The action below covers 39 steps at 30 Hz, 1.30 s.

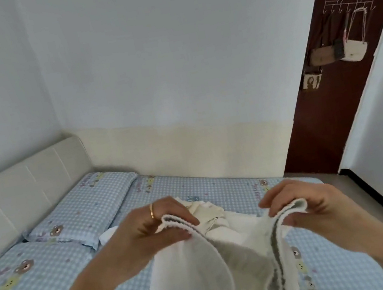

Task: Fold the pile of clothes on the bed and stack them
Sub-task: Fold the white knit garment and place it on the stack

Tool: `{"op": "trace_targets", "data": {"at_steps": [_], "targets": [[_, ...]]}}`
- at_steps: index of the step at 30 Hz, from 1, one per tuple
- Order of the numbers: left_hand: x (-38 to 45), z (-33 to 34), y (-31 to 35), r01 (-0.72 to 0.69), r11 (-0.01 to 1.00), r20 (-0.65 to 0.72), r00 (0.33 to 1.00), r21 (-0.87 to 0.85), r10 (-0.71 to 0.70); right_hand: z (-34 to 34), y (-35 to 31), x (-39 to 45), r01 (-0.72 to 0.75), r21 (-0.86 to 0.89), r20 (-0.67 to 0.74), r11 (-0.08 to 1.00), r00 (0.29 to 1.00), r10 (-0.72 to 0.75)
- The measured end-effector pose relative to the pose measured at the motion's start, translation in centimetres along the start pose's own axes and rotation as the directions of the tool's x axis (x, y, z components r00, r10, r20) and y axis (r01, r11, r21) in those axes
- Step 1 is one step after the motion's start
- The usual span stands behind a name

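Left hand (149,231) pinching one corner of a white garment (208,277), right hand (305,204) pinching the other, held above the checked bed (44,286), cream clothes pile (213,215) behind

Soft, even daylight is being spread across the room; no source is being shown. Only faint shadows are being cast. Straight lines are being bowed toward the frame edges, and fine detail is being slightly blurred throughout.

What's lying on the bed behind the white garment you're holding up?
Behind the white garment, pinched by the left hand and right hand, lies a cream pile of clothes on the checked bed sheet. The pile's near part is covered by the garment.
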<state>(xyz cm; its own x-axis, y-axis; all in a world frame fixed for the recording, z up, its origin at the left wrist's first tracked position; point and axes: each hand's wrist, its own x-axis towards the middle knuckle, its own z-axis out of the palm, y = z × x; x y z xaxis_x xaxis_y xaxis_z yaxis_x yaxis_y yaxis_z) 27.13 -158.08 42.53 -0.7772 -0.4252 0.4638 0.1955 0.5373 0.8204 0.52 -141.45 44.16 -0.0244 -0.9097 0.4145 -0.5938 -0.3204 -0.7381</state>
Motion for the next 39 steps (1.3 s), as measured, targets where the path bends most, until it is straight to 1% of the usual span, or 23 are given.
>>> {"op": "trace_targets", "data": {"at_steps": [2, 4, 6, 8, 10, 13, 16, 18, 20, 22, 25, 28, 30, 31, 33, 36, 38, 39], "targets": [[-0.1, 2.3, -1.1, 0.071, 0.995, 0.033, 0.997, -0.073, -0.069, 1.8, 0.8, 0.4, -0.031, -0.025, 0.069, 0.999, 0.997, 0.033], [-0.1, 4.2, -2.0, 0.127, 0.976, 0.059, 0.991, -0.179, -0.118, 2.9, 1.2, 0.7, -0.052, -0.023, 0.093, 0.998, 0.994, 0.054], [0.0, 5.5, -2.7, 0.155, 0.963, 0.079, 0.987, -0.222, -0.141, 3.4, 1.3, 1.1, -0.054, 0.009, 0.115, 0.998, 0.992, 0.053], [0.1, 6.2, -3.2, 0.163, 0.962, 0.073, 0.986, -0.219, -0.150, 3.7, 1.3, 1.4, -0.061, 0.072, 0.145, 0.995, 0.988, 0.050], [0.2, 6.5, -3.6, 0.151, 0.964, 0.039, 0.988, -0.217, -0.146, 3.9, 1.2, 1.8, -0.061, 0.121, 0.170, 0.991, 0.985, 0.040], [0.1, 6.7, -4.1, 0.143, 0.967, -0.036, 0.987, -0.211, -0.154, 4.4, 1.1, 2.1, -0.059, 0.170, 0.167, 0.984, 0.985, 0.030], [-0.1, 7.0, -4.8, 0.151, 0.973, -0.042, 0.986, -0.177, -0.161, 5.1, 1.5, 2.2, -0.087, 0.211, 0.161, 0.974, 0.985, 0.053], [-0.2, 7.2, -5.3, 0.178, 0.967, -0.043, 0.981, -0.182, -0.189, 5.6, 1.7, 2.1, -0.138, 0.258, 0.132, 0.956, 0.986, 0.107], [-0.4, 7.6, -6.0, 0.164, 0.971, -0.103, 0.978, -0.174, -0.184, 6.0, 2.0, 2.0, -0.225, 0.292, 0.070, 0.930, 0.974, 0.214], [-0.6, 8.1, -6.7, 0.140, 0.976, -0.189, 0.967, -0.169, -0.172, 6.4, 2.0, 1.7, -0.276, 0.212, -0.012, 0.937, 0.958, 0.285], [-0.6, 8.4, -7.6, 0.147, 0.972, -0.301, 0.933, -0.182, -0.197, 6.7, 1.6, 1.0, -0.265, 0.144, -0.059, 0.953, 0.960, 0.275], [-0.6, 7.9, -8.1, 0.172, 0.960, -0.342, 0.908, -0.221, -0.242, 6.3, 0.9, -0.5, -0.149, 0.051, -0.161, 0.987, 0.975, 0.156], [-0.6, 7.5, -8.4, 0.184, 0.953, -0.362, 0.894, -0.242, -0.265, 5.7, 0.8, -1.7, -0.071, -0.097, -0.178, 0.993, 0.983, 0.052], [-0.6, 7.4, -8.5, 0.191, 0.949, -0.369, 0.888, -0.249, -0.275, 5.5, 0.9, -2.3, -0.058, -0.168, -0.151, 0.984, 0.988, 0.032], [-0.6, 7.2, -8.5, 0.200, 0.943, -0.376, 0.879, -0.266, -0.292, 5.2, 1.6, -3.4, -0.077, -0.254, -0.055, 0.964, 0.996, 0.066], [-0.6, 7.0, -8.4, 0.208, 0.939, -0.378, 0.874, -0.275, -0.304, 5.2, 2.5, -4.2, -0.150, -0.382, 0.128, 0.912, 0.969, 0.213], [-0.6, 6.7, -8.3, 0.209, 0.938, -0.361, 0.882, -0.277, -0.303, 5.4, 2.8, -4.2, -0.131, -0.495, 0.206, 0.859, 0.943, 0.262], [-0.7, 6.7, -8.2, 0.206, 0.938, -0.346, 0.890, -0.279, -0.298, 5.6, 2.9, -4.0, -0.093, -0.548, 0.228, 0.831, 0.939, 0.256]]}}
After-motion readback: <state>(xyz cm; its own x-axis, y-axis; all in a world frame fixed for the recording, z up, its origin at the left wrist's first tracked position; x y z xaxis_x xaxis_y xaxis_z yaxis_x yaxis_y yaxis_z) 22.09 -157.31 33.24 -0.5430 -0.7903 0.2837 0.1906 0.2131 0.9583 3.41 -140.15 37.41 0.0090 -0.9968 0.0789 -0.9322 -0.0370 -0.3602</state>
